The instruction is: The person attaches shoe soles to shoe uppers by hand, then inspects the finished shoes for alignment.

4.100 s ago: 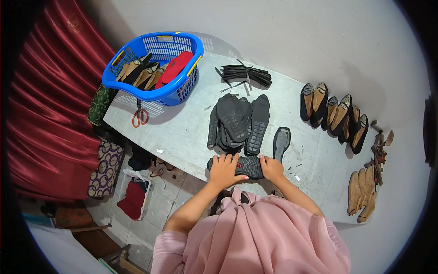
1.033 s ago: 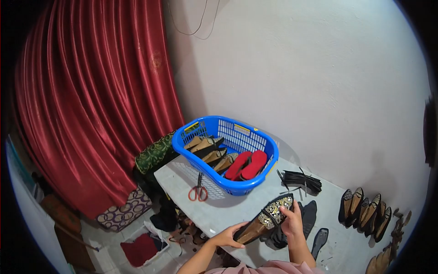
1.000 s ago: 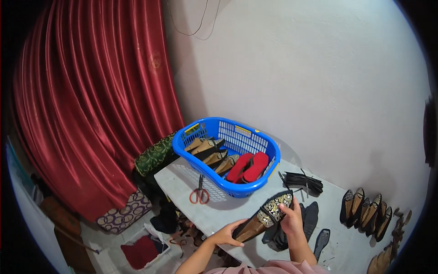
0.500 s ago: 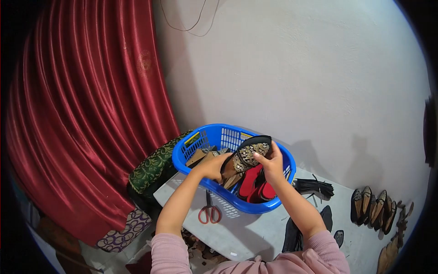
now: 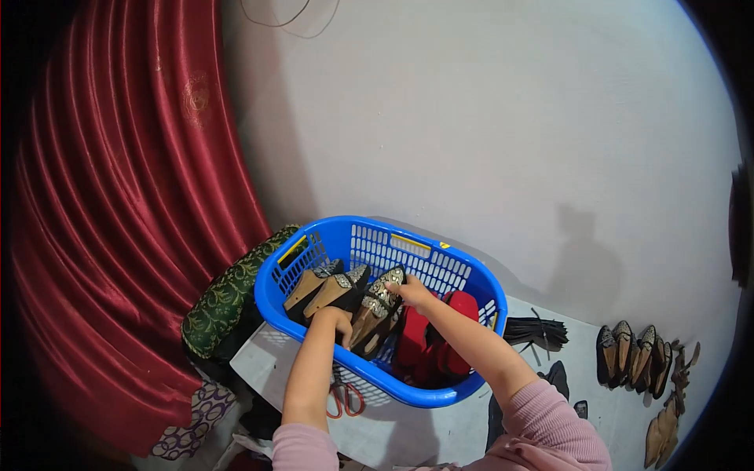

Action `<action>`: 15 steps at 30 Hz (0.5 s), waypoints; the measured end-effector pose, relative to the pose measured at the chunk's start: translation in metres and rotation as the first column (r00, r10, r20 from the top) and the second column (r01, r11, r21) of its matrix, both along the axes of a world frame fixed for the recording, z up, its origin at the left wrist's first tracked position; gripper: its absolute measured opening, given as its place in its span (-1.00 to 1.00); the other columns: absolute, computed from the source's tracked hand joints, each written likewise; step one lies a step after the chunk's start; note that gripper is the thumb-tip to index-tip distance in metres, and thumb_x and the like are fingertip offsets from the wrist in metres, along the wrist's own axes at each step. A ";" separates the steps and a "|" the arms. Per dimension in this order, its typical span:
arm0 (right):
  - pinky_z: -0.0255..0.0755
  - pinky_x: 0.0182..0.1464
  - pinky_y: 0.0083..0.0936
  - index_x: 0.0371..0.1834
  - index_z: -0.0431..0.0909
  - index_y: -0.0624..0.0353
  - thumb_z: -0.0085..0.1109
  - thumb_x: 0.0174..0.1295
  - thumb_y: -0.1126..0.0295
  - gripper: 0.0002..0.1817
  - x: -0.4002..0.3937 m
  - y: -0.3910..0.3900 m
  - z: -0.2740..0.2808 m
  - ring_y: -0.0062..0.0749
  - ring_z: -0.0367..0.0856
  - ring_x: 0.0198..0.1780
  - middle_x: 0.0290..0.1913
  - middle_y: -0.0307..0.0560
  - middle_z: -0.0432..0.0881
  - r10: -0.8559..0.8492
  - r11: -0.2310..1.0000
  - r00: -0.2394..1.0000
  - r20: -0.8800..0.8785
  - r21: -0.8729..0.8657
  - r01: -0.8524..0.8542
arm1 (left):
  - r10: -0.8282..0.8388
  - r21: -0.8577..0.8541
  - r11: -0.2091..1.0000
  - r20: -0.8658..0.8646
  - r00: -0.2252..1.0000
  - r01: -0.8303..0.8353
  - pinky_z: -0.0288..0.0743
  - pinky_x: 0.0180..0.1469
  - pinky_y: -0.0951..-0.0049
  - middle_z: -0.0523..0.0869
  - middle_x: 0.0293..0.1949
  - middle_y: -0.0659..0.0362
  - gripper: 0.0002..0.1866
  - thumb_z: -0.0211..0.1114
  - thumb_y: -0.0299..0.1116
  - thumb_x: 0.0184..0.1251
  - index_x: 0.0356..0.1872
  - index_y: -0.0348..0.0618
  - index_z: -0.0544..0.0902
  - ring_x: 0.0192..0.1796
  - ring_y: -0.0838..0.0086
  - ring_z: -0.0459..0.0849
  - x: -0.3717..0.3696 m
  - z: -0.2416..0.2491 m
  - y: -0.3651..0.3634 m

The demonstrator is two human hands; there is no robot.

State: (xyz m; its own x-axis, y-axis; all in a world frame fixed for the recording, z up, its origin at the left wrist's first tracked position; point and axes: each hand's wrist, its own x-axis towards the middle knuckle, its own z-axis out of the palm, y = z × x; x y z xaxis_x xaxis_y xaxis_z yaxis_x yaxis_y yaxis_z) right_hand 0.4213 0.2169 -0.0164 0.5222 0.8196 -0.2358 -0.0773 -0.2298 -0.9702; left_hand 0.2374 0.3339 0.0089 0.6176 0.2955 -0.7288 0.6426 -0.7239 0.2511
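Both hands are inside a blue plastic basket [image 5: 369,375] on a white table. A patterned black-and-gold shoe [image 5: 380,302] lies tilted between them, toe towards the far side. My right hand [image 5: 411,292] is closed on its toe end. Near the heel, my left hand [image 5: 333,320] is bent down, its fingers curled against the shoe and partly hidden. Left of it lie other shoes with tan soles [image 5: 331,293]. Red shoes [image 5: 416,336] fill the basket's right part.
Red-handled scissors [image 5: 345,399] lie in front of the basket. Black strips [image 5: 537,330] are at its right, with a row of patterned shoes [image 5: 635,357] farther right. A green patterned cushion [image 5: 228,294] and red curtain [image 5: 118,235] stand left.
The patterned shoe has gone down from above the basket's rim into the basket, both hands with it. The view has shifted, so the basket appears larger and further left.
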 end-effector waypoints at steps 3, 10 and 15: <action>0.51 -0.17 -0.37 -0.09 0.57 0.27 0.35 0.13 0.29 -0.64 -0.008 0.023 0.012 -0.39 0.63 -0.18 -0.21 -0.13 0.66 0.003 0.998 0.995 -0.103 -0.064 -0.010 | 0.142 -0.076 0.983 -0.246 0.959 -0.165 0.52 -0.02 0.27 0.71 -0.07 0.07 -0.36 0.60 -0.29 -0.31 -0.04 -0.26 0.65 -0.04 0.29 0.66 0.010 -0.040 0.023; 0.38 0.17 -0.29 0.17 0.40 0.42 0.32 0.02 -0.11 -0.16 0.022 0.062 -0.096 0.02 0.55 0.15 0.11 0.28 0.56 0.159 0.926 0.862 0.481 -0.376 0.039 | 0.263 0.006 0.963 -0.216 0.940 -0.268 0.56 -0.12 0.29 0.74 -0.17 0.07 -0.57 0.57 -0.27 -0.21 -0.25 -0.27 0.74 -0.19 0.29 0.71 0.006 -0.056 0.038; 0.27 0.28 -0.32 0.28 0.26 0.48 0.27 0.08 -0.12 -0.08 0.030 0.060 -0.104 0.08 0.44 0.26 0.19 0.36 0.47 0.194 0.929 0.889 0.416 -0.369 -0.030 | 0.229 0.354 0.905 0.067 0.971 -0.237 0.57 -0.07 0.27 0.75 -0.18 0.01 -0.64 0.51 -0.20 -0.14 -0.33 -0.22 0.75 -0.15 0.24 0.73 0.007 -0.057 0.028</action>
